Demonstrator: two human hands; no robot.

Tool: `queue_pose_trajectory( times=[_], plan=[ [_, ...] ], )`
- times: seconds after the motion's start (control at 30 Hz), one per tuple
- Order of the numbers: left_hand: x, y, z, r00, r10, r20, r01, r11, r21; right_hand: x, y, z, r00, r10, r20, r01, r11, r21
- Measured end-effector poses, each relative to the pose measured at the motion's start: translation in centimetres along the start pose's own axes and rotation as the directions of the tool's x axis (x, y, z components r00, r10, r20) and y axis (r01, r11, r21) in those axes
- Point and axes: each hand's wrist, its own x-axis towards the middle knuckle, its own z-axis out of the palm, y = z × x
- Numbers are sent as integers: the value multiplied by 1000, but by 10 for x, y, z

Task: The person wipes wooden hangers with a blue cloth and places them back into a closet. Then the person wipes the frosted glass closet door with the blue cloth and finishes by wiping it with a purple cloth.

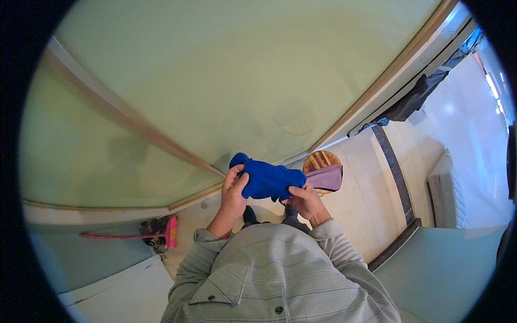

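A bunched blue cloth (269,180) is stretched between my two hands in front of my chest. At its left end, my left hand (232,195) pinches the fabric between thumb and fingers. My right hand (308,203) grips the other end, thumb on top. Just beyond my right hand is a round wooden stool (321,160), with a folded purple cloth (325,178) lying over its top. The stool's lower part is mostly hidden.
Large pale-green frosted panels (215,81) with wooden frames stand ahead of me. A pink broom (171,232) lies at the lower left beside a dark heap. On the right are a dark floor strip (396,169), a grey padded box (446,194) and a low pale-blue panel (436,269).
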Motion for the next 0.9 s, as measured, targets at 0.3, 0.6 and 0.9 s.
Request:
queue_pose_trajectory(
  times=[0.3,0.6,0.9],
  plan=[
    [-4,-13,-18,974,-202,98,164,938,306,11,-3,2,998,-62,0,62,998,19],
    [-3,-12,-8,991,-136,14,135,990,51,22,-20,-15,999,33,-16,-32,995,95],
    [-5,-45,-39,993,29,-110,42,805,591,29,-39,-49,989,17,-146,-39,989,-143]
  ],
)
